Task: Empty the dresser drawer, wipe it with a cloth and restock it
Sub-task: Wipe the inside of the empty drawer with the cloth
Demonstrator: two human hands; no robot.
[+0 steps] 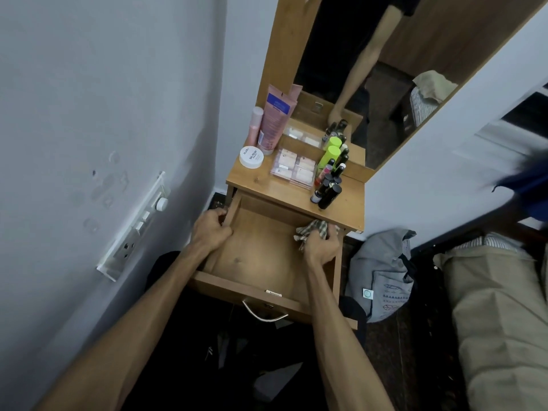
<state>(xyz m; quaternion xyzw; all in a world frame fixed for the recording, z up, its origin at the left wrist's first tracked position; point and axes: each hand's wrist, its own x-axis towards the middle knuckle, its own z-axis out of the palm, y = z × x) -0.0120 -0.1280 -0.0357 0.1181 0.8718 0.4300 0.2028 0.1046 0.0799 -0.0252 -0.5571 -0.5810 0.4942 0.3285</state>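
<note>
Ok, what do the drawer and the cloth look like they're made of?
The drawer looks like wood or wood-look laminate board: brown grain, smooth matte finish, with a pale, possibly metal handle. The cloth, gripped by the right hand, looks like soft woven fabric: checked and crumpled.

Single view: head-worn wide-angle camera, set above and close, looking steeply forward and down over both forearms into the open wooden dresser drawer (261, 256); wood-framed mirror (385, 69) beyond, upper frame.
</note>
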